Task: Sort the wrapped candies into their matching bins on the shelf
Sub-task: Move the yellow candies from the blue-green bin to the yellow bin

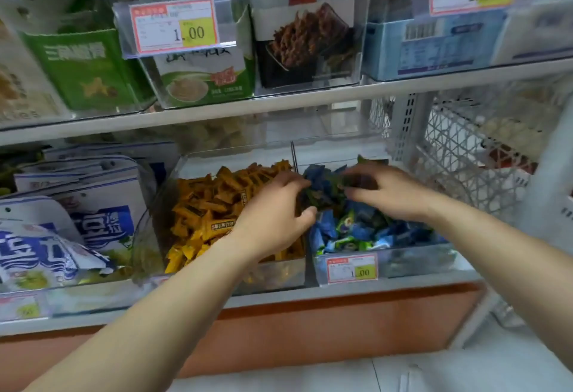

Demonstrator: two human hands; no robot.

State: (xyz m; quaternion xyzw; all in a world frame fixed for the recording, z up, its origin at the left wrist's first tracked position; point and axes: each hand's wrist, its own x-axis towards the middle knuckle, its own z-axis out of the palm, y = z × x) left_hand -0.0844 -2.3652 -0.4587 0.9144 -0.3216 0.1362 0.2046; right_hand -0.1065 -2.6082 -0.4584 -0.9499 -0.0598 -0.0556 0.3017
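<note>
My left grip (273,208) pinches green candies (310,198) at the blue-candy bin's (412,263) left divider (294,156). My right grip (387,193) curls into the pile (hold unclear). A loose pinch could spill them among the orange candies (210,205).

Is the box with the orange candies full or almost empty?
Full. The orange candies are piled high in the clear bin and hide its floor.

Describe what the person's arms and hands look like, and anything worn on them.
The left forearm and right forearm are bare to the frame's edge, with no sleeve in view. The left hand and right hand are ungloved; no watch, bracelet or ring shows.
</note>
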